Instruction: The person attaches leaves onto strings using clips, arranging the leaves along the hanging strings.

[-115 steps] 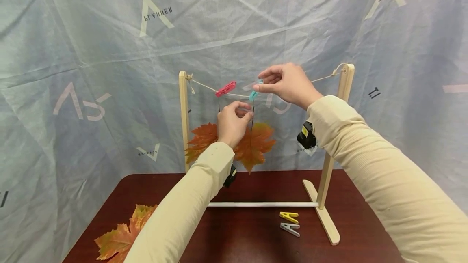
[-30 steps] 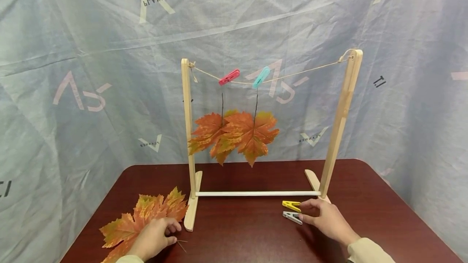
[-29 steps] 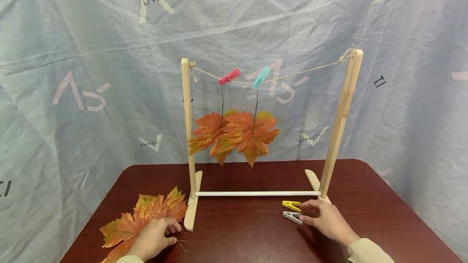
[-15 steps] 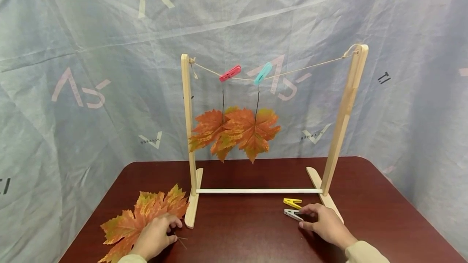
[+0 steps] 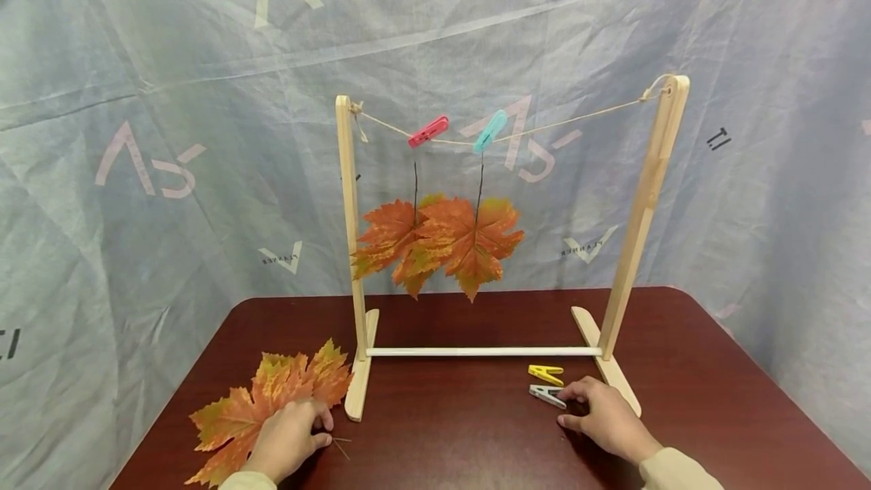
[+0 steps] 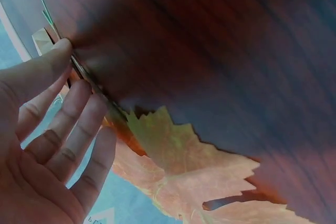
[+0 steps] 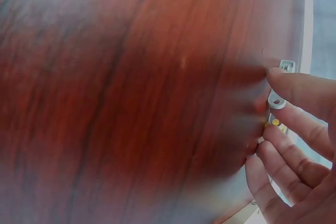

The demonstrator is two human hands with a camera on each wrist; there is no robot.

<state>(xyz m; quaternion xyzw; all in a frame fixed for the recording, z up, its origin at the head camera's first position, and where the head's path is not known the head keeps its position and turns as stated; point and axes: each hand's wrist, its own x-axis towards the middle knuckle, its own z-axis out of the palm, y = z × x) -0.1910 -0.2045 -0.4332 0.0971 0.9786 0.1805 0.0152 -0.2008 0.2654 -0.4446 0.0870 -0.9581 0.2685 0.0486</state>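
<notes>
On the table's left lie orange-green artificial maple leaves, overlapping. My left hand reaches over them and pinches thin stems between thumb and index finger; the index tip is partly hidden. At the right, a grey clothespin lies in front of a yellow clothespin. My right hand is at the grey one, index fingertip touching a handle end and thumb spread apart nearer me. Two maple leaves hang from a string, under a red clothespin and a turquoise clothespin.
A wooden stand with a left post, a right post and a white crossbar stands on the dark red table. Its string sags between the post tops. A grey printed cloth surrounds the table.
Both hands have come down from the string to the table, leaving the turquoise clothespin on it. In the last second, my right hand has shifted slightly from between the two clothespins toward the grey one.
</notes>
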